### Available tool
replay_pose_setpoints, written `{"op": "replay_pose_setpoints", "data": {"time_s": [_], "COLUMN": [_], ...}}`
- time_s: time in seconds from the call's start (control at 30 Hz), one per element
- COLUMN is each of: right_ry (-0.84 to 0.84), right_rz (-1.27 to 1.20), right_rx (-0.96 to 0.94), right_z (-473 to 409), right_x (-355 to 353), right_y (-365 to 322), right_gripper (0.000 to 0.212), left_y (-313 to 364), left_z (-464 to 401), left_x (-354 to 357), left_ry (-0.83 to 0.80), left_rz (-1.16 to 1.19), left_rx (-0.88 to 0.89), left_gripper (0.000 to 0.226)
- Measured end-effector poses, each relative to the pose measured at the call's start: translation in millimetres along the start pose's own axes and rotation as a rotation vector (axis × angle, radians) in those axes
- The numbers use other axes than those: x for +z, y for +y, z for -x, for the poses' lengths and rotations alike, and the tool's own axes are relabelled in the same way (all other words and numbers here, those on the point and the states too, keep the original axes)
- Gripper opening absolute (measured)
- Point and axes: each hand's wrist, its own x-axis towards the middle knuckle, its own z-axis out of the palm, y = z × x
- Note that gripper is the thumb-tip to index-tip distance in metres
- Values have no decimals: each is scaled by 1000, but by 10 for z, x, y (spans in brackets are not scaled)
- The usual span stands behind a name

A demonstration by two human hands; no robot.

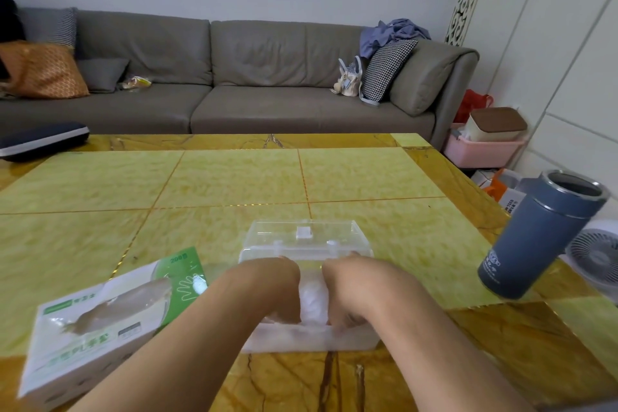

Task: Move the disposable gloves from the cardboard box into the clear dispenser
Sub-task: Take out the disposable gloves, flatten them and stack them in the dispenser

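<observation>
The clear dispenser [306, 341] stands on the table right in front of me, its transparent lid [302, 234] swung open to the far side. A white stack of disposable gloves [313, 303] lies inside it. My left hand [279, 291] and my right hand [347, 291] both reach down into the dispenser. They hold the stack from its left and right ends, with fingers bent downward at the knuckles. The fingertips are partly hidden by the gloves and the dispenser wall. The green and white cardboard glove box [107, 321] lies flat to the left, under my left forearm.
A blue-grey thermos cup [538, 237] stands near the table's right edge. A dark flat case [40, 140] lies at the far left corner. Behind the yellow marble table [234, 177] runs a grey sofa [234, 77]. A white fan [595, 257] is on the floor at right.
</observation>
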Motion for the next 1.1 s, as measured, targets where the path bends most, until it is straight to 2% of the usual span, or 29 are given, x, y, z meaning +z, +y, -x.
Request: {"op": "replay_pose_setpoints", "data": {"time_s": [0.03,0.1,0.2,0.3,0.4,0.47,0.6,0.73,0.87,0.93,0.97,1.03,1.1], "right_ry": [-18,-22,-4,6,4,7,31,160,332,419,464,579,726], "right_rz": [1,10,-4,-70,-146,-181,-264,-190,-1,66,75,54,-14], "right_rx": [-1,-11,-40,-22,18,38,61,2,-36,-56,-61,-91,-180], "right_z": [-10,11,11,-9,-13,30,145,196,297,349,376,431,501], "right_x": [-6,-20,-12,16,48,42,25,89,151,143,130,116,125], "right_y": [0,-7,12,16,-2,-15,-58,-120,-187,-258,-282,-369,-515], "right_gripper": [42,47,46,37,36,44,66,50,30,26,29,43,50], "left_y": [3,4,-23,-52,-97,-115,-93,-98,-169,-274,-331,-551,-872], "left_z": [-21,-40,-67,-87,-85,-49,54,196,443,555,582,645,677], "left_x": [11,43,92,114,114,101,74,65,87,131,165,219,268], "left_ry": [-10,-11,21,14,14,27,14,62,285,445,551,793,937], "left_rz": [0,-3,8,38,98,102,90,139,250,352,414,510,529], "left_rx": [5,21,38,47,65,67,66,71,73,116,155,180,69], "left_gripper": [67,56,48,30,30,19,22,14,15,27,34,26,12]}}
